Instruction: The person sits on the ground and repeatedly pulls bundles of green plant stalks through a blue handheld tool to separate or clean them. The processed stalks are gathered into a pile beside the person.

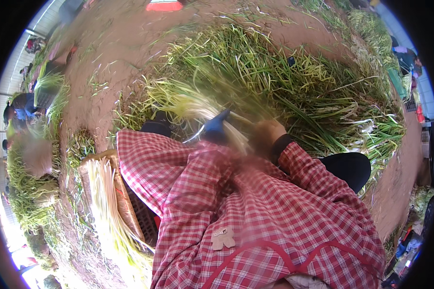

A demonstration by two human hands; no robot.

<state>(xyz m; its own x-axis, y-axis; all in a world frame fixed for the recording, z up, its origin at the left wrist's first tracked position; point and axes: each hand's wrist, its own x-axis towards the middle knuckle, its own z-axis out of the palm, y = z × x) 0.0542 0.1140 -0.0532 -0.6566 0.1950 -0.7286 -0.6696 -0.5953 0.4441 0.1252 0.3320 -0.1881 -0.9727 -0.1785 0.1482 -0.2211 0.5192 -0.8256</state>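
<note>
My left hand (216, 126), in a blue glove, grips a bundle of leafy stalks (191, 103) that look like garlic chives. Their pale stem ends point down toward my lap, and their yellow-green leaves fan out to the upper left. Just right of the stems is my right hand (269, 130), bare and blurred by motion. Whether it pinches some of the leaves cannot be made out. A large heap of loose green leaves (260, 68) lies on the ground before me, beyond both hands. My red checked smock (275, 213) covers my lap.
At my left, pale-stemmed stalks (103, 191) lie over a crate (141, 213) with a brown cover. Dark shoes (155, 124) show beside the heap. People (21, 106) sit along the left among more piles (29, 191). A red-and-white object (164, 5) rests on the dirt floor (94, 79).
</note>
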